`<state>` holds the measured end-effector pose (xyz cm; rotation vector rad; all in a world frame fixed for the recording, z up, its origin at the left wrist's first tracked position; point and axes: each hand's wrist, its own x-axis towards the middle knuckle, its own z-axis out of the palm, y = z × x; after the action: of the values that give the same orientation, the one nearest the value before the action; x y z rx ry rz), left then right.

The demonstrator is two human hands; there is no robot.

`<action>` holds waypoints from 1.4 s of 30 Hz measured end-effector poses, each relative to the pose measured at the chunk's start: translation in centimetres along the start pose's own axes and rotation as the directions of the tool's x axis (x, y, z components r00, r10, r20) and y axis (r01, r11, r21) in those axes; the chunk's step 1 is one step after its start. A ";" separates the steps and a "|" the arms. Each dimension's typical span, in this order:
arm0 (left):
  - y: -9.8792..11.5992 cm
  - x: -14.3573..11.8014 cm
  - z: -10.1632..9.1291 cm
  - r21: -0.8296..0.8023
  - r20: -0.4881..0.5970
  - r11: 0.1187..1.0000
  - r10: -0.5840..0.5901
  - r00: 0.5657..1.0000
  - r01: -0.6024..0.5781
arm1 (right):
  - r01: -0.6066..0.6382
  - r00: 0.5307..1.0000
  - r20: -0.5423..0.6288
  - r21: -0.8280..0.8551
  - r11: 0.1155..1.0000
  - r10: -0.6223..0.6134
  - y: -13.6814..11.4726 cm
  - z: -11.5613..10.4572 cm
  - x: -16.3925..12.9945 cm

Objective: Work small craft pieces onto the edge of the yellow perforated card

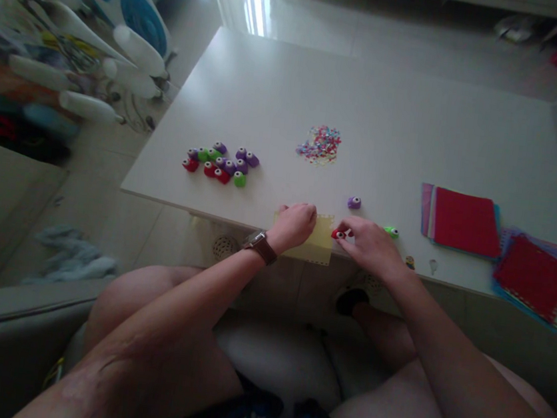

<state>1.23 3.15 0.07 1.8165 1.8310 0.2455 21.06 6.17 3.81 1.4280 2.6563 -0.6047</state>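
Observation:
A yellow sheet of paper (323,242) with small holes along its borders lies at the table's near edge and juts out past it. My left hand (297,226), with a watch on its wrist, is closed over the sheet; its fingertips are hidden. Between the thumb and fingers of my right hand (370,243) is a red craft punch (340,235), at the sheet's right border. Whether the paper sits in its slot cannot be made out. Close by are a purple craft punch (354,203) and a green craft punch (391,232), partly behind my right hand.
Several red, green and purple punches (222,164) cluster on the left of the white table (394,115). A pile of punched confetti (321,144) lies mid-table. To the right are a stack of coloured sheets (468,220) and a second stack with punched borders (537,279).

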 end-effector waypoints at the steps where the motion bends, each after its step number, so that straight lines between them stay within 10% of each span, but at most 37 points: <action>1: 0.0 0.0 0.1 0.000 0.000 1.000 0.002 1.000 -0.002 | -0.005 1.000 -0.008 -0.004 1.000 0.005 0.0 0.0 0.0; 42: -0.1 0.3 0.0 -0.009 0.025 1.000 0.017 1.000 -0.017 | 0.110 0.994 -0.021 0.064 0.992 -0.109 1.3 0.2 0.3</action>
<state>1.18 3.45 -0.09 1.8217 1.7959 0.2355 21.89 6.94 3.12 1.3149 2.7675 -0.6984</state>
